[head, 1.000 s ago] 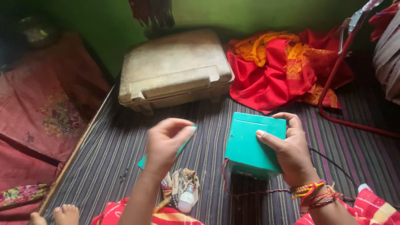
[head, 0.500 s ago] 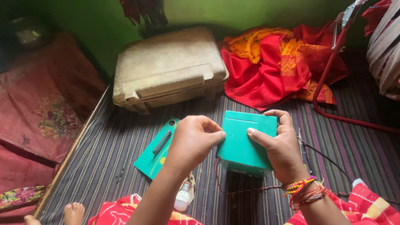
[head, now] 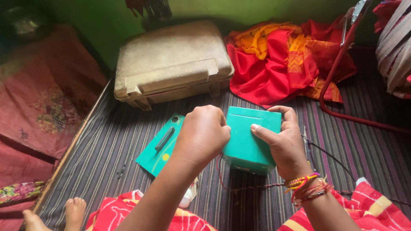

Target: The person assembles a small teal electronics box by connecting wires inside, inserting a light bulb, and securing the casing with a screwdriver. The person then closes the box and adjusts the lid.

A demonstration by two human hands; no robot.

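Right, status:
1. Green box (head: 248, 143) sits on the striped mat (head: 107, 145), both hands on it.
2. Right hand (head: 280, 143) grips the box's right side, thumb across the top face.
3. Left hand (head: 203, 134) is curled closed at the box's left edge; whether it pinches anything, can't tell.
4. Green panel (head: 160, 145) with handle lies flat just left, apart from the box — looks detached, not refitted.
5. Red wires (head: 222, 179) trail from under the box, loose.

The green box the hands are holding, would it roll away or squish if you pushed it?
The green box has flat sides and sharp corners, so it would probably slide or tip, not roll. It looks stiff: the right hand and left hand press it without denting. Its red wires might snag on the striped mat.
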